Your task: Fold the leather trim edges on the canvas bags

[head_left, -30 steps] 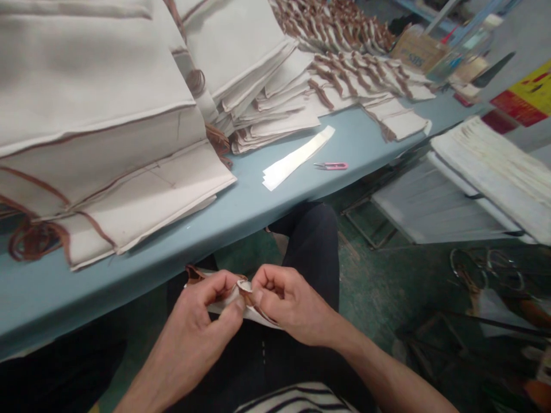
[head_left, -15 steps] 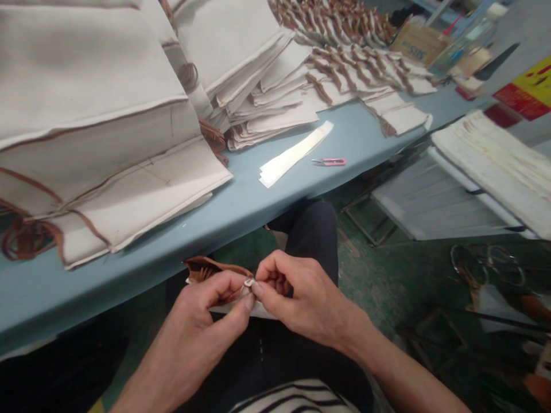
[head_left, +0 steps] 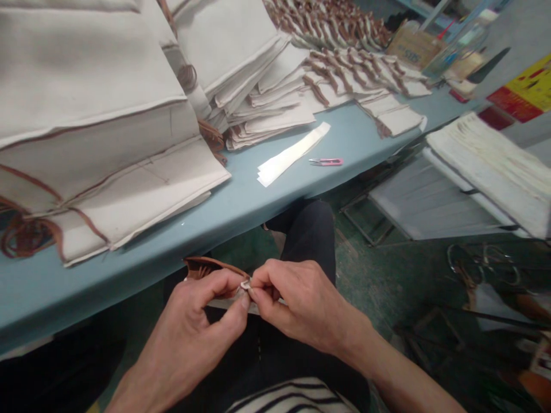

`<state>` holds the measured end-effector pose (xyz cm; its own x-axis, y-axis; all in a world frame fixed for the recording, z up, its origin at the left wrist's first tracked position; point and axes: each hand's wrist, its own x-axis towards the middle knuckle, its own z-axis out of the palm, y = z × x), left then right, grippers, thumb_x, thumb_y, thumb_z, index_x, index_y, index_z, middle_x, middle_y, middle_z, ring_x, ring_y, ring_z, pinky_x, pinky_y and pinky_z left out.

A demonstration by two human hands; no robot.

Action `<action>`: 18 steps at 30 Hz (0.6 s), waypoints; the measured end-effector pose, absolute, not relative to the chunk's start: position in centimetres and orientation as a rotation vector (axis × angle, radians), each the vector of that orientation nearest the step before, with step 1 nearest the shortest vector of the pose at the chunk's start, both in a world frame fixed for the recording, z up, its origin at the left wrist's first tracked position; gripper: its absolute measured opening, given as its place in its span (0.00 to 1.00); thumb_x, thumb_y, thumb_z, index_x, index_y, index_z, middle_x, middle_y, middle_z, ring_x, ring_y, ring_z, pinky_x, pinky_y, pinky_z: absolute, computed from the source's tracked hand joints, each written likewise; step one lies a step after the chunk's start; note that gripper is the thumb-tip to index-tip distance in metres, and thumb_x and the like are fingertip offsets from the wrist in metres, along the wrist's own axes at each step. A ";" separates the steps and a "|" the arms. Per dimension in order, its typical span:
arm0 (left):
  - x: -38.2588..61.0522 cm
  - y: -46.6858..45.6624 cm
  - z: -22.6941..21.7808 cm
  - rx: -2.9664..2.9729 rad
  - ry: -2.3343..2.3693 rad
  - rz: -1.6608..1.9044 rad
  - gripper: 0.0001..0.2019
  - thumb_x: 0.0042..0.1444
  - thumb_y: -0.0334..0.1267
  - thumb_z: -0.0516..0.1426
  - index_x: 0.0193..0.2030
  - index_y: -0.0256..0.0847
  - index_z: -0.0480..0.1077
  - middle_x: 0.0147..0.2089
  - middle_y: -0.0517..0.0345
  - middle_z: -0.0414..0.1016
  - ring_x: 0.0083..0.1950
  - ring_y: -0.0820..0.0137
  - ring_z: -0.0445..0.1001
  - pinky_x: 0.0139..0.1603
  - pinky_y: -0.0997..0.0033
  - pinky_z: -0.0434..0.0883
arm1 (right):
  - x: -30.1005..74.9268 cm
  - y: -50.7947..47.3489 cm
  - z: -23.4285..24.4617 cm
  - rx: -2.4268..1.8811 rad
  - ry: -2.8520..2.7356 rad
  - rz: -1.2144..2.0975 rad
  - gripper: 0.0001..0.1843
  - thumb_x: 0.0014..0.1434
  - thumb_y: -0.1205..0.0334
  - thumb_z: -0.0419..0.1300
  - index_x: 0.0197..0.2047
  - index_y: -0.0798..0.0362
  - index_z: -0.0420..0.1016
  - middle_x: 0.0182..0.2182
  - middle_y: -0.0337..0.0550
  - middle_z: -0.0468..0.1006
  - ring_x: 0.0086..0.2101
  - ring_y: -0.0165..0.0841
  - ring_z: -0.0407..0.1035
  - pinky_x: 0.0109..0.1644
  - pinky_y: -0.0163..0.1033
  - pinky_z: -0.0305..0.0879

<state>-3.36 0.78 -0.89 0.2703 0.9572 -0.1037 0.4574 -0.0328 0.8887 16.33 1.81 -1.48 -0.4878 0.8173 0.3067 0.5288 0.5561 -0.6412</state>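
Note:
Over my lap, both hands pinch a small piece of off-white cloth with a brown edge point(head_left: 221, 265), perhaps a pouch; much of it is hidden behind my fingers. Thumb and index finger of my left hand point(head_left: 196, 312) are closed on its whitish folded corner. The fingertips of my right hand point(head_left: 303, 298) press against the same corner from the right, thumb and index together. Brown strips show inside the raised edge beyond my left fingers. Pink-handled thread snips point(head_left: 326, 162) lie on the table, out of both hands.
Stacked off-white cloth bags point(head_left: 94, 74) with brown cords cover the left of the blue-green table point(head_left: 206, 226). Pale strips point(head_left: 293, 155) lie near the snips. Rows of brown-and-white pieces point(head_left: 365, 69) fill the back. Folded cloth point(head_left: 495, 166) tops a white-sided stand at right.
The fingers of my right hand have shifted slightly at the cloth corner. Both hands keep their hold, and the whole view has moved a little.

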 end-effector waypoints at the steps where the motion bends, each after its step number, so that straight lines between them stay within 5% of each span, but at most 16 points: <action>1: -3.3 0.8 -0.8 1.657 1.330 0.704 0.12 0.60 0.35 0.57 0.33 0.42 0.83 0.31 0.63 0.87 0.30 0.71 0.83 0.34 0.78 0.75 | 16.3 1.7 -1.5 -1.066 -2.198 0.636 0.10 0.69 0.71 0.57 0.35 0.55 0.75 0.27 0.39 0.80 0.26 0.28 0.75 0.32 0.34 0.63; 6: -3.4 0.9 -0.5 1.659 1.287 0.738 0.14 0.60 0.35 0.56 0.32 0.42 0.83 0.31 0.62 0.87 0.31 0.71 0.84 0.35 0.79 0.75 | 15.7 1.6 -1.6 -1.131 -2.124 0.746 0.07 0.65 0.70 0.58 0.35 0.54 0.73 0.26 0.37 0.78 0.26 0.28 0.73 0.31 0.33 0.61; 12: -3.5 1.0 -1.3 1.538 1.336 0.728 0.15 0.61 0.38 0.56 0.30 0.41 0.83 0.27 0.61 0.83 0.29 0.70 0.79 0.31 0.79 0.72 | 15.3 2.0 -2.0 -1.359 -1.733 1.423 0.06 0.63 0.62 0.57 0.32 0.51 0.68 0.23 0.33 0.70 0.22 0.26 0.63 0.25 0.30 0.56; 18: -4.0 1.2 -1.0 1.421 1.229 0.610 0.14 0.62 0.42 0.56 0.34 0.40 0.82 0.31 0.59 0.85 0.33 0.68 0.81 0.34 0.78 0.75 | 15.3 1.9 -2.2 -1.333 -1.708 1.455 0.07 0.64 0.60 0.57 0.34 0.51 0.69 0.25 0.35 0.72 0.25 0.27 0.66 0.28 0.32 0.58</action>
